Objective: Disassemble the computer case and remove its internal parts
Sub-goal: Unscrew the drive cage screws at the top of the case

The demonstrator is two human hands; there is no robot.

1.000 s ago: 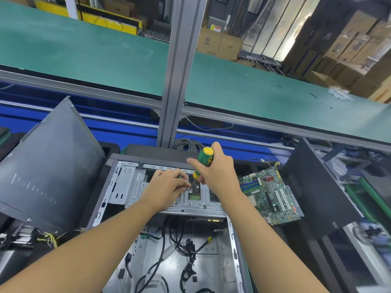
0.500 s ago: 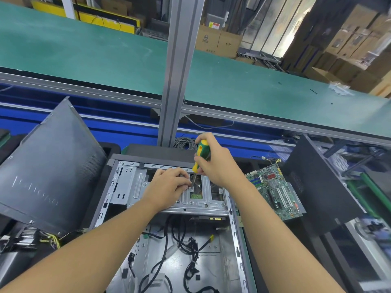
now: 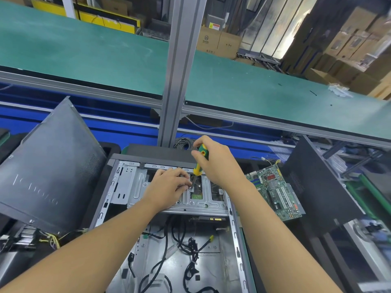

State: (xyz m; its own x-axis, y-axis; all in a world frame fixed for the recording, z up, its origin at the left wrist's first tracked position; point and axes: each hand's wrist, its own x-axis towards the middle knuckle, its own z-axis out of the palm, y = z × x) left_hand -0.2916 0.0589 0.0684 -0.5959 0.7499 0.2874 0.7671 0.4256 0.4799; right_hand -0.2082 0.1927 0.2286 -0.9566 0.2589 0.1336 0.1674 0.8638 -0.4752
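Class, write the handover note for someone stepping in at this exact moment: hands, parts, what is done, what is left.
Right hand grips the screwdriver by its handle, tip down on the drive cage.
Left hand pinches its shaft near the tip.
Done: the motherboard lies out, right of the computer case; a side panel leans at left.
Left: free the cage, then pull the cables.

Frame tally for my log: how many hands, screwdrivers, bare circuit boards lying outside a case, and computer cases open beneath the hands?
hands: 2, left hand and right hand
screwdriver: 1
circuit board: 1
computer case: 1
total: 5
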